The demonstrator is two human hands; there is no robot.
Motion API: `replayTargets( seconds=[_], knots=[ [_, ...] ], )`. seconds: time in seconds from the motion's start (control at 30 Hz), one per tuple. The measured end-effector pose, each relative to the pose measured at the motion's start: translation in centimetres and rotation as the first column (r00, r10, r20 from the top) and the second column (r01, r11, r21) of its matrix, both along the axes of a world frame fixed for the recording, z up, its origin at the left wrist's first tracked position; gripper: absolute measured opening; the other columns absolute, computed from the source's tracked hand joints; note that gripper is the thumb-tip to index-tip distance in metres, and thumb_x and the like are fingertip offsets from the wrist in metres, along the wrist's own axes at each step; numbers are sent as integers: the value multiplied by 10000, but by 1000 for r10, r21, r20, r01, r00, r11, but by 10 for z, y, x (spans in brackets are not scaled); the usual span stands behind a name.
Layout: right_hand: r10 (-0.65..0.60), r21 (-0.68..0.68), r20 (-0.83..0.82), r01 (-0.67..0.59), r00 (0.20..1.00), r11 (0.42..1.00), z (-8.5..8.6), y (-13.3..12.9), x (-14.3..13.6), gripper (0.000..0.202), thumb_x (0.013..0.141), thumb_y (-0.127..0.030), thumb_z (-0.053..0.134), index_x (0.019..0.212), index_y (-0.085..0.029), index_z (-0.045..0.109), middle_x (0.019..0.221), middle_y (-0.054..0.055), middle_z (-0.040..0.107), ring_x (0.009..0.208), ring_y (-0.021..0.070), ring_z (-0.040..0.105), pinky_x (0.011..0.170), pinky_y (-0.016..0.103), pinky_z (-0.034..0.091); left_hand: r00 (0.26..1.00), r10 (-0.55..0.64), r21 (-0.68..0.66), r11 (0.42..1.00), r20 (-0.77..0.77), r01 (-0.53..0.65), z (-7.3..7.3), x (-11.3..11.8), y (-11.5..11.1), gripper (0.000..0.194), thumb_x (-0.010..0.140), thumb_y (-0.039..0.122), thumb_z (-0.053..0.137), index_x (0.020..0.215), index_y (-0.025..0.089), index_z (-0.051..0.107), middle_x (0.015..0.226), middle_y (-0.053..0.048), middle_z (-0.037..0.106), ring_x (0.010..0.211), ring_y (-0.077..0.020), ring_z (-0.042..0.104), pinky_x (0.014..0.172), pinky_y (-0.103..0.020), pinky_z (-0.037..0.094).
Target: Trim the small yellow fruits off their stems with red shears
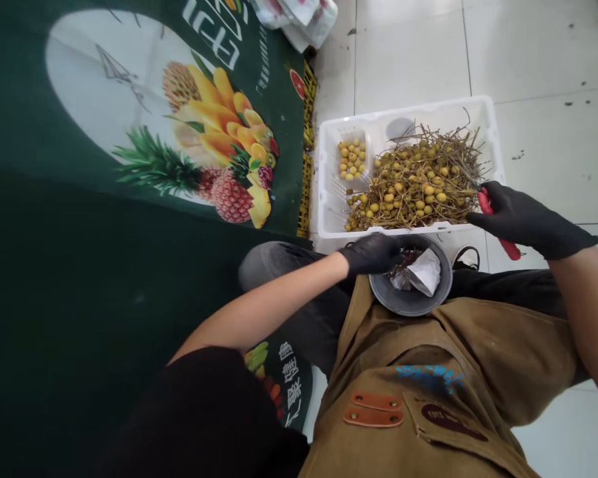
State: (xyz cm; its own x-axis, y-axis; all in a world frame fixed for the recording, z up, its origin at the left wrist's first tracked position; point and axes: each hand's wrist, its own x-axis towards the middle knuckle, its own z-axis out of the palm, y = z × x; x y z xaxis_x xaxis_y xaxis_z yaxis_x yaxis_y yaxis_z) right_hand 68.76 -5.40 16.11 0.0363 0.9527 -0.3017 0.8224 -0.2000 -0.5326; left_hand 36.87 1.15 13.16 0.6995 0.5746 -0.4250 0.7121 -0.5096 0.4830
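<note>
My right hand (523, 219), in a black glove, is closed around red-handled shears (486, 201). Their metal blades reach over the right side of a heap of longans on twiggy stems (418, 186). This heap fills much of a white plastic crate (411, 231). Over the left rim of a grey bucket (408, 307), my gloved left hand (376, 253) is held with its fingers curled; whatever they may hold is hidden. Inside the bucket lie crumpled white paper (425, 272) and some dark twiggy bits. Loose yellow-brown longans sit in a clear plastic tub (353, 156) at the crate's left end.
A dark green cover printed with fruit (144, 245) hangs along the left, with yellow crates (305, 186) showing under its edge. White plastic bags (301, 20) lie at the top. The bucket stands between my legs, on a tiled floor (538, 139).
</note>
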Motion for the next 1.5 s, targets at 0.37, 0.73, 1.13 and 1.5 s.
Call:
replayTargets(
  seconds=[0.37, 0.73, 1.13, 1.5],
  knots=[
    [167, 81, -60, -162, 984, 983, -6, 58, -38, 333, 877, -545, 702, 999, -280, 543, 921, 102, 709, 732, 264, 567, 723, 404, 423, 957, 120, 267, 963, -264, -47, -29, 15, 139, 962, 1054, 411, 837, 1821, 62, 373, 1584, -270, 730, 1464, -370, 734, 1151, -367, 575],
    [197, 130, 34, -200, 980, 971, -21, 63, -11, 388, 959, -575, 718, 1122, -229, 650, 944, 101, 710, 760, 270, 594, 729, 411, 432, 958, -14, 306, 946, -285, 105, -22, 18, 139, 405, 1057, 170, 578, 1277, 2, 873, 1228, -286, 861, 1149, -376, 825, 1008, -428, 617],
    [288, -74, 213, -278, 934, 958, -18, 61, 3, 452, 1008, -462, 647, 1347, -179, 742, 1024, 207, 788, 774, 355, 678, 724, 449, 464, 989, -133, 401, 904, -60, 146, 10, 5, 122, 288, 1009, 174, 640, 1094, 93, 904, 1022, -187, 888, 962, -318, 843, 899, -395, 628],
    [216, -19, 153, -215, 964, 976, -17, 54, 13, 390, 1037, -564, 634, 1246, -251, 739, 951, 102, 790, 734, 297, 661, 698, 398, 457, 970, -108, 447, 895, 218, -1, 75, -4, 112, 183, 987, 191, 713, 1039, 169, 887, 958, -101, 878, 894, -251, 807, 904, -369, 608]
  ],
)
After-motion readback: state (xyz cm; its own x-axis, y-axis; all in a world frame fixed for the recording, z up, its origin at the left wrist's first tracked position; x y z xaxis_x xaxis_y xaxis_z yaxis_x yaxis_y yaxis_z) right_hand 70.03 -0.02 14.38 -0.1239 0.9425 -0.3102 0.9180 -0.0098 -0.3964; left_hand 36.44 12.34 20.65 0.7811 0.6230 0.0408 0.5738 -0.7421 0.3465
